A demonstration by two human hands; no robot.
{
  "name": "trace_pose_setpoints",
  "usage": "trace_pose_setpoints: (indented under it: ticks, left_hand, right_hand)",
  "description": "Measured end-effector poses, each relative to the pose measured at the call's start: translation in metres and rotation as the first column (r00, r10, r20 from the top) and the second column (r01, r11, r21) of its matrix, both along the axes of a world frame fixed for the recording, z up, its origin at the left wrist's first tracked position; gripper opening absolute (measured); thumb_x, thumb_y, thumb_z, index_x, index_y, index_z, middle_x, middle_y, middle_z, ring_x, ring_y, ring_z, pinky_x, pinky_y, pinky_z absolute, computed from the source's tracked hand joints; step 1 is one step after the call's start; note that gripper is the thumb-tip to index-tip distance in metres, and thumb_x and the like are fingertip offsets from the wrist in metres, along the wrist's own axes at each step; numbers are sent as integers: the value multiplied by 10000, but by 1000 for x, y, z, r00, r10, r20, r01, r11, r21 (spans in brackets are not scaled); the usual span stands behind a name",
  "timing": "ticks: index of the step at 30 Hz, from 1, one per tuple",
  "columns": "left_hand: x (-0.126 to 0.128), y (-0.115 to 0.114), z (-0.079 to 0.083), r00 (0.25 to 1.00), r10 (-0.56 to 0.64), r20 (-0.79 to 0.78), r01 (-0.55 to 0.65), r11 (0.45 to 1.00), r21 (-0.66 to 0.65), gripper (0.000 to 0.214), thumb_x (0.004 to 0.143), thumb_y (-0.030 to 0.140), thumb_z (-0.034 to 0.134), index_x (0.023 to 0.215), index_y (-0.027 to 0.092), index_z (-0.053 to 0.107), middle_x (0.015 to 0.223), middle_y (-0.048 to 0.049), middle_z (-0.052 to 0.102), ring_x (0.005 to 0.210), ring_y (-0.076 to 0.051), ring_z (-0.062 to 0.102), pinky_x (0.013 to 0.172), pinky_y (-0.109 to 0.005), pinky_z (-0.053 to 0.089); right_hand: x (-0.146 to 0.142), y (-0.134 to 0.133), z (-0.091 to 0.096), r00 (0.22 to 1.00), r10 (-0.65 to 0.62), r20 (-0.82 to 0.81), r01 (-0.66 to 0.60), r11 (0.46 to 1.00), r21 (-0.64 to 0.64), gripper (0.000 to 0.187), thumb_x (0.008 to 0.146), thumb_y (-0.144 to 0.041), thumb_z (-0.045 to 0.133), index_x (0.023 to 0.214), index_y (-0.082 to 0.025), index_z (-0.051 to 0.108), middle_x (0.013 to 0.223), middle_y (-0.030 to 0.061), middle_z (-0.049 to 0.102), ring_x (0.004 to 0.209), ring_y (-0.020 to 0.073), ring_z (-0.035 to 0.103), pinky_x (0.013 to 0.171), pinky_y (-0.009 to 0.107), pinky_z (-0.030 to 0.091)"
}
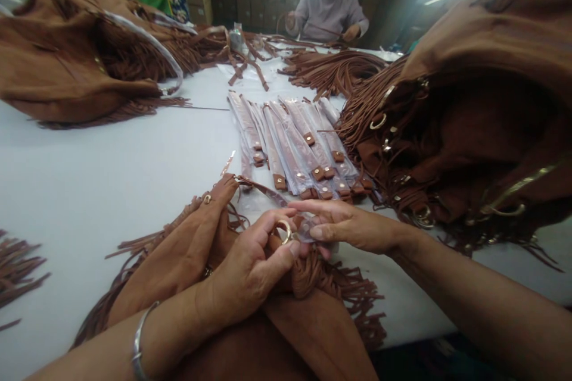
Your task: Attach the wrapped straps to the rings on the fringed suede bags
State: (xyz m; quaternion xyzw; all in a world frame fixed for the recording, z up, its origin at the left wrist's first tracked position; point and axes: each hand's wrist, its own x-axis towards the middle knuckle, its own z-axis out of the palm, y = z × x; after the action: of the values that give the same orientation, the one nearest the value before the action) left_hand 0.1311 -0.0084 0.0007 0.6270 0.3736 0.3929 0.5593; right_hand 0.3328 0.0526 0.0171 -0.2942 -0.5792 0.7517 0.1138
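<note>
A brown fringed bag [170,274] lies in front of me on the white table. My left hand [254,262] is closed on a gold ring [283,231] at the bag's upper part, thumb against its lower edge. Just to the right, my right hand [339,226] pinches the end of a plastic-wrapped strap [306,227] between thumb and fingers, close to the ring. Whether the strap passes through the ring is hidden by the fingers. Beyond my hands lies a row of brown straps in clear plastic [295,143], with tabs and gold studs at their near ends.
Large brown fringed bags [504,71] are heaped at the right, and another bag [58,65] lies at the far left. Loose fringe [18,274] rests at the left edge. Across the white table [147,172], a person in a light top [328,12] handles a thin strip; another person sits left.
</note>
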Motion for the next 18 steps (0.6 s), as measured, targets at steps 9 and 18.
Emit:
trace_pose_setpoints:
  ticks: [9,18]
  left_hand:
    - [0,-3,7,988,-84,-126,86,996,14,166,904,318,448,984,176,478,993,-22,548,903,-131,512,840,-241,404]
    - [-6,-4,2,991,-38,-130,28,997,-79,261,877,373,490,1073,201,472,1017,-21,539,909,-147,490,776,-229,392]
  right_hand:
    - [-10,5,27,927,136,350,-271,887,373,605,908,-225,428,1416,-59,144,1128,166,515,919,176,555,780,294,473]
    - [-1,17,38,852,163,497,-469,658,589,478,802,-99,582,1259,-37,455,1127,126,550,991,199,534,833,264,424]
